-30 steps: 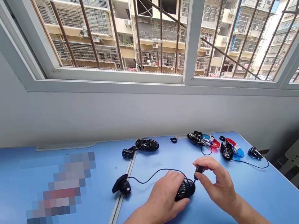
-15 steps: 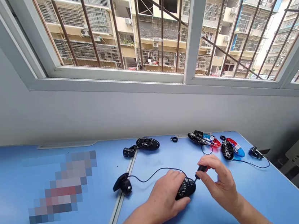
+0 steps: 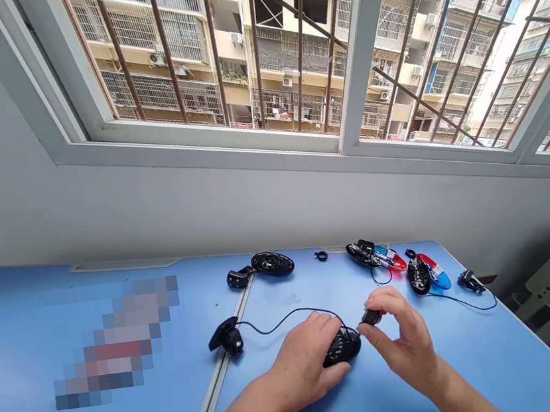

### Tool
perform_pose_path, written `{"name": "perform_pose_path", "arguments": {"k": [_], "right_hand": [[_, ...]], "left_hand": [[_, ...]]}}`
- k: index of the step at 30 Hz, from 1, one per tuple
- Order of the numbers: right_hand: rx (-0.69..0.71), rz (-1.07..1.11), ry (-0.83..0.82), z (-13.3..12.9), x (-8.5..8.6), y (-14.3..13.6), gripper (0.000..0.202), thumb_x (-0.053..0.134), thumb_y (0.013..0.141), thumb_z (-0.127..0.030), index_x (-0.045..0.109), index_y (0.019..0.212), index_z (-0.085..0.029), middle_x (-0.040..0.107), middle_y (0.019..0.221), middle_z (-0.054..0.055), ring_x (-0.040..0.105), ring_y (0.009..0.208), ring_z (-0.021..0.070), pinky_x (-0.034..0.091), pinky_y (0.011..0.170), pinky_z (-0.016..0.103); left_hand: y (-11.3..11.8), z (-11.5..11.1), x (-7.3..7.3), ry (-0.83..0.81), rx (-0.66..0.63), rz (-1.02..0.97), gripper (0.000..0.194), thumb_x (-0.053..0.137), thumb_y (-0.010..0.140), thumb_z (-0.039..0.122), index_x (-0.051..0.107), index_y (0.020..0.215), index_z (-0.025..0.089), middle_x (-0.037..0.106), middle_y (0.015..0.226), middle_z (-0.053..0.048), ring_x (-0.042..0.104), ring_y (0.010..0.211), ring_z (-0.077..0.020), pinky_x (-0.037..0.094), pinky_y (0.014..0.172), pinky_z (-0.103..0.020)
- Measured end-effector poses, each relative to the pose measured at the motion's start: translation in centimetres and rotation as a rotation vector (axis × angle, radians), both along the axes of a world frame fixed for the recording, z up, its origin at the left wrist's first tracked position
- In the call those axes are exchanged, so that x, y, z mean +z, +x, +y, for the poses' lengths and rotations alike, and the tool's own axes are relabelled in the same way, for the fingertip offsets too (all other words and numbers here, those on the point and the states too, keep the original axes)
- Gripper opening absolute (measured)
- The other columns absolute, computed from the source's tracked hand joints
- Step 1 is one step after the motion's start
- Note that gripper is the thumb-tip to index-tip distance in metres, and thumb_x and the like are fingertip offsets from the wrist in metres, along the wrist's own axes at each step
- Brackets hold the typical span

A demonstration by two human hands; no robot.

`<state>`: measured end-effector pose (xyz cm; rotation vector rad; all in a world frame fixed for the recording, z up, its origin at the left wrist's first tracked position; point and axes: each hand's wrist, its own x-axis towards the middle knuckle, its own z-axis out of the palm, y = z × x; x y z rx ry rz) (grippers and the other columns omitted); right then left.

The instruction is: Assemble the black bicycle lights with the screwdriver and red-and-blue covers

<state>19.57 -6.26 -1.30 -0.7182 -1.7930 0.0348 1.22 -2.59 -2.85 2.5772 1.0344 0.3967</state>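
On the blue table, your left hand grips the black oval unit, uncovered with innards showing; your right hand pinches a small black tool by its end, fastening unclear.

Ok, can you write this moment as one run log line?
left hand: holding black oval device | right hand: pinching small black piece beside it | cable: between device and black part

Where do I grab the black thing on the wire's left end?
Probably by its chunky body, the part of the black piece nearest you, coming from your side: the wire leaves from the far side, so it's out of your fingers' way.
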Motion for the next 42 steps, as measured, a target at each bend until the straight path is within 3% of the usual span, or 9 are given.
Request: {"name": "perform_pose_path", "arguments": {"k": [8, 15, 24, 30, 33, 38, 42], "right_hand": [[0.101, -0.047, -0.059, -0.6, 0.53, -0.16, 0.045, 0.046, 0.085, 0.0, 0.049, 0.124, -0.022, 0.064, 0.1, 0.008, 0.059, 0.087, 0.0195, 0.052, 0.073, 0.038], [-0.014, -0.035, -0.001, -0.11, 0.09, -0.02, 0.035, 0.058, 0.086, -0.012, 0.051, 0.118, -0.024, 0.059, 0.088, 0.005, 0.054, 0.076, 0.0176, 0.051, 0.058, 0.03], [0.043, -0.058, -0.004, -0.52, 0.61, -0.25, 0.042, 0.048, 0.086, -0.004, 0.049, 0.123, -0.024, 0.066, 0.098, 0.008, 0.061, 0.083, 0.0199, 0.054, 0.07, 0.039], [-0.023, -0.01, -0.015, -0.08, -0.01, -0.1, 0.035, 0.059, 0.084, -0.011, 0.051, 0.115, -0.025, 0.063, 0.092, 0.005, 0.057, 0.074, 0.0175, 0.052, 0.057, 0.031], [0.009, 0.012, -0.042, -0.09, 0.07, -0.08, 0.032, 0.056, 0.085, -0.007, 0.052, 0.112, -0.025, 0.064, 0.089, 0.004, 0.06, 0.074, 0.0166, 0.053, 0.061, 0.031], [0.115, -0.042, -0.076, -0.53, 0.66, -0.23, 0.039, 0.046, 0.089, -0.005, 0.05, 0.123, -0.024, 0.066, 0.102, 0.008, 0.063, 0.092, 0.0205, 0.055, 0.077, 0.039], [0.072, -0.049, -0.049, -0.38, 0.63, -0.22, 0.034, 0.048, 0.091, -0.013, 0.051, 0.123, -0.024, 0.064, 0.1, 0.009, 0.062, 0.093, 0.0221, 0.056, 0.075, 0.04]], "left_hand": [[-0.06, 0.01, -0.09, -0.002, -0.006, 0.003, 0.017, 0.062, 0.071, 0.021, 0.051, 0.083, 0.02, 0.062, 0.091, -0.004, 0.053, 0.082, -0.0223, 0.041, 0.069, -0.031], [-0.05, 0.03, 0.06, 0.005, 0.0, 0.005, 0.013, 0.06, 0.073, 0.022, 0.05, 0.082, 0.02, 0.061, 0.09, -0.003, 0.053, 0.082, -0.022, 0.042, 0.068, -0.031], [0.02, -0.12, 0.23, 0.017, -0.007, 0.001, 0.015, 0.061, 0.071, 0.02, 0.05, 0.082, 0.021, 0.062, 0.089, -0.003, 0.053, 0.08, -0.0221, 0.041, 0.068, -0.03], [0.07, -0.14, 0.35, 0.013, -0.008, -0.001, 0.013, 0.059, 0.072, 0.019, 0.048, 0.079, 0.021, 0.061, 0.086, -0.003, 0.052, 0.079, -0.0217, 0.04, 0.067, -0.03], [0.05, -0.17, 0.4, 0.023, -0.003, 0.007, 0.014, 0.06, 0.072, 0.02, 0.048, 0.079, 0.021, 0.061, 0.086, -0.003, 0.052, 0.078, -0.0217, 0.04, 0.066, -0.03], [0.0, -0.14, 0.18, 0.019, -0.007, -0.016, 0.017, 0.061, 0.071, 0.018, 0.05, 0.083, 0.021, 0.061, 0.088, -0.003, 0.052, 0.081, -0.022, 0.041, 0.068, -0.03], [0.03, -0.12, 0.01, 0.033, -0.002, -0.019, 0.016, 0.06, 0.07, 0.017, 0.048, 0.08, 0.021, 0.06, 0.086, -0.003, 0.052, 0.079, -0.0218, 0.04, 0.066, -0.03]]}}
